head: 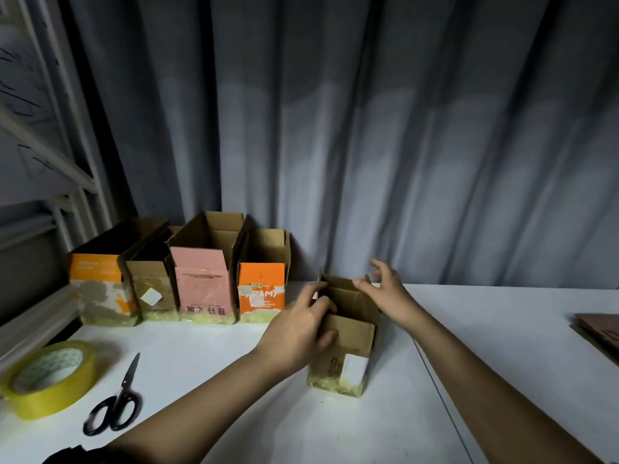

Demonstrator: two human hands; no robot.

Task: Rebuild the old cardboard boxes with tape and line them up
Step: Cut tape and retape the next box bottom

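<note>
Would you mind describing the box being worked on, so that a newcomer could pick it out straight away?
Start from the row of four open boxes against the grey curtain at the back of the white table. To their right, nearer the camera, stands a plain brown box alone, held between the left hand and the right hand. Unlike the rest, it has a white label low on its front.

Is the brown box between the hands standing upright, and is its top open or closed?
Upright, top open. The brown box stands on its taped base on the white table, flaps raised. Left hand grips its near-left wall; right hand touches the far flap.
</note>
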